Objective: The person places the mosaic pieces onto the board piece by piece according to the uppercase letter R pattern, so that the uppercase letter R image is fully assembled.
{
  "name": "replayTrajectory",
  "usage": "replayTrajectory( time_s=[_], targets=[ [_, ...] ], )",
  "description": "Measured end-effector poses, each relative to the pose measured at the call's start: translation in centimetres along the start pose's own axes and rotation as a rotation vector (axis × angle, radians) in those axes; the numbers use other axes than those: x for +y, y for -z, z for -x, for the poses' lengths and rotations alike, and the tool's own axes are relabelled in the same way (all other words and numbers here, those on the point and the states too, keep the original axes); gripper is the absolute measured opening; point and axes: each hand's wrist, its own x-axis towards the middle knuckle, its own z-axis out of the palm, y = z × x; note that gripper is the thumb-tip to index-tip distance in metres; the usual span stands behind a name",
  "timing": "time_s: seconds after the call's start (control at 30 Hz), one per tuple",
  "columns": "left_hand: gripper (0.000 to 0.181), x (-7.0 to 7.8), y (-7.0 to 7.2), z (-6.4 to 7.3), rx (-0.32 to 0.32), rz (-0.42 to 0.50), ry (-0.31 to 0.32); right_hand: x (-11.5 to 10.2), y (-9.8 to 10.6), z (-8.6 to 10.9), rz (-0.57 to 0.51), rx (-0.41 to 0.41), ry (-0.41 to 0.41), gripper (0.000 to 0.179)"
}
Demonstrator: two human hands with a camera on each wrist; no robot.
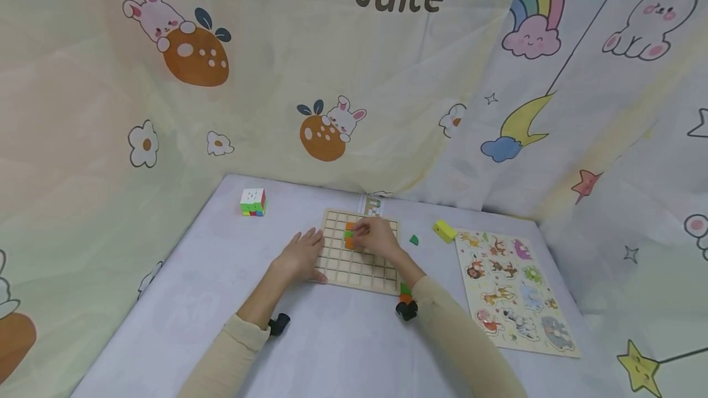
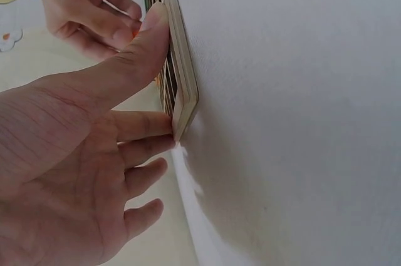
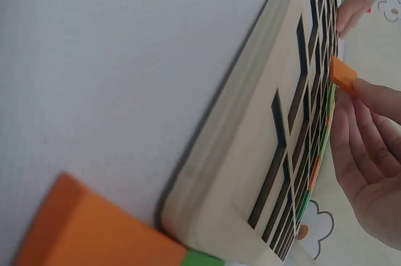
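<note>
Right hand [image 1: 378,238] pinches an orange tile [image 3: 343,77] at the board [image 1: 354,270], whose edge the left hand [image 1: 299,256], fingers extended, touches, likely for steadiness.

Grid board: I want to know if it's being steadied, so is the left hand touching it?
Touching. The left wrist view shows it: the left hand has its thumb against the edge of the grid board, with no gap visible.

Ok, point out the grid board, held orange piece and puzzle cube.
Grid board [image 1: 354,270]: head view, lower squares.
Held orange piece [image 3: 343,77]: right wrist view, visible face.
Puzzle cube [image 1: 253,206]: head view, green side.
</note>
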Motion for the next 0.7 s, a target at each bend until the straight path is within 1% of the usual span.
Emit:
replayTrajectory(
  time_s=[0.1,0.33,0.57,0.7],
  targets=[
    [0.108,0.00,0.03,-0.03,-0.003,-0.002,0.001,-0.26,-0.13,-0.05,0.006,-0.011,0.004,0.022],
    [0.109,0.07,0.08,0.07,-0.003,0.002,0.002,-0.30,-0.45,-0.31,0.066,-0.025,0.044,0.020],
    [0.109,0.06,-0.05,0.04,0.008,-0.005,-0.004,-0.41,-0.74,-0.20,0.112,-0.025,0.035,0.019],
    [0.108,0.12,-0.14,0.01,0.009,-0.005,-0.005,-0.22,-0.65,-0.05,0.133,-0.041,0.051,0.020]
  ],
)
